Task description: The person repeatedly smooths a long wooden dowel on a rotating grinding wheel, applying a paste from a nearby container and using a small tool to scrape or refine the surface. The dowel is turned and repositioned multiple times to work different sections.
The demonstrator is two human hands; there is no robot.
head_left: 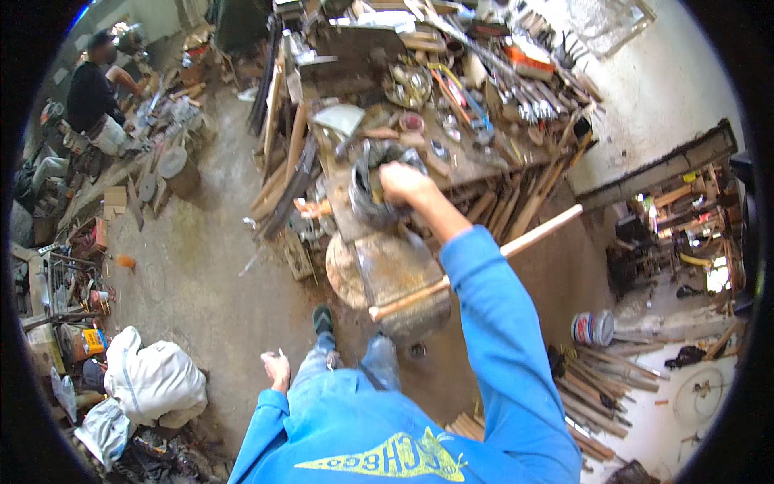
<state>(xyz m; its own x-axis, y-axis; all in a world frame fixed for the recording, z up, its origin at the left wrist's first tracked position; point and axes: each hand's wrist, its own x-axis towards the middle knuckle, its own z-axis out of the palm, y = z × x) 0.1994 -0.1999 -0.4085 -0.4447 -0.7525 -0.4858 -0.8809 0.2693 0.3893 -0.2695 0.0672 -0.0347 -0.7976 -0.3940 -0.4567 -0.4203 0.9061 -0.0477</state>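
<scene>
My right hand (405,185) reaches into a dark, round, open-topped container (372,202) on the near end of the cluttered workbench. Its fingers curl downward, and what they hold is hidden inside the container. Below my right forearm, a long pale wooden stick (411,298) lies slantwise over a flat-topped block (395,262). Beside that block is a round, worn wooden disc or stump top (343,270). My left hand (276,370) hangs low by my left leg, fingers loosely apart, with nothing visible in it.
On the workbench (451,153) lie tools, wood pieces and a red-lidded jar (411,123). Wooden lengths lean against its left side. A white sack (153,375) sits at lower left, a bucket (592,328) and sticks at right. Another person (97,93) sits at far left.
</scene>
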